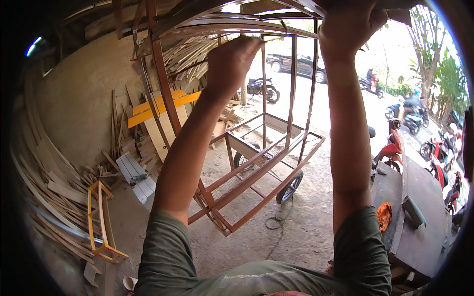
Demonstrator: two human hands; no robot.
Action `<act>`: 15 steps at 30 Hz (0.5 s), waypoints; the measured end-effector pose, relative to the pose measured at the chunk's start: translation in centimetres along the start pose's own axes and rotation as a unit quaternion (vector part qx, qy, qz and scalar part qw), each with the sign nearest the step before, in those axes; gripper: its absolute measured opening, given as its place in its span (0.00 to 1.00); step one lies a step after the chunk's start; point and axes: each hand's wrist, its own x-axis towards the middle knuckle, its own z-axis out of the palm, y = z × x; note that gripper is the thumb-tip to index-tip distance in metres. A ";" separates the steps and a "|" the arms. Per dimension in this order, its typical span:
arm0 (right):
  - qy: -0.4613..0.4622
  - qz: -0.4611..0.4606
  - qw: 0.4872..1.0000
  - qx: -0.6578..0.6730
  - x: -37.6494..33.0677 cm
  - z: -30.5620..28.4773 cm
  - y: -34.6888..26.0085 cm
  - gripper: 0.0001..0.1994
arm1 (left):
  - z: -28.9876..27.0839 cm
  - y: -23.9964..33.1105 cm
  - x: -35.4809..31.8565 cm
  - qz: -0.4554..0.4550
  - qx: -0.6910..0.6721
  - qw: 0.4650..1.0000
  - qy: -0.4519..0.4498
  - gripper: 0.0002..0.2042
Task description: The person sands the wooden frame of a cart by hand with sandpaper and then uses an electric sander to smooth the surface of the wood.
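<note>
A tall brown cart frame (224, 200) on wheels stands in front of me, its upper rails (232, 30) overhead. Both my arms are raised to those rails. My left hand (232, 64) is closed just below the upper rails, its fingers curled; what is in them is hidden by the back of the hand. To the right, my right hand (348, 32) is a fist at the top corner of the frame. Its grip faces away from me, so I cannot make out what it holds. Between the hands, a small dark curved piece (284, 26) hangs by the rail.
Wood strips and offcuts (59, 182) pile along the left wall, near a yellow frame (102, 222). A grey panelled table (419, 232) at right bears an orange cloth (384, 216) and a grey tube (414, 211). A cable (276, 222) lies underfoot. Motorbikes (261, 89) stand outside.
</note>
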 end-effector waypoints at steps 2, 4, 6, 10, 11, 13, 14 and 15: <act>-0.014 0.016 0.999 0.034 0.3 0.0 -0.7 0.22 | 0.2 -1.0 1.4 0.074 -0.019 0.990 0.117 0.04; -0.020 0.053 0.995 0.083 -0.1 0.1 -1.7 0.21 | -1.3 0.4 1.3 -0.022 0.003 0.997 0.080 0.05; -0.034 0.074 0.992 0.097 -0.6 0.8 -3.0 0.22 | -1.9 0.1 1.6 0.014 -0.009 0.996 0.090 0.06; -0.020 -0.009 1.000 -0.005 1.1 0.9 -1.3 0.28 | -2.2 0.4 2.0 0.018 -0.004 0.997 0.079 0.05; -0.025 -0.012 0.999 -0.019 1.2 0.9 -1.5 0.29 | -1.9 0.0 2.0 0.003 -0.026 0.996 0.080 0.05; -0.014 0.025 0.998 -0.064 1.4 1.1 -2.4 0.30 | -1.7 -0.7 1.8 -0.026 -0.049 0.996 0.075 0.06; -0.004 0.050 0.996 -0.075 1.5 1.7 -3.2 0.31 | -2.8 -0.6 2.1 -0.037 -0.051 0.996 0.070 0.06; -0.005 -0.001 0.998 -0.065 1.0 1.3 -2.2 0.30 | -2.7 -0.4 2.0 -0.052 -0.067 0.994 0.071 0.06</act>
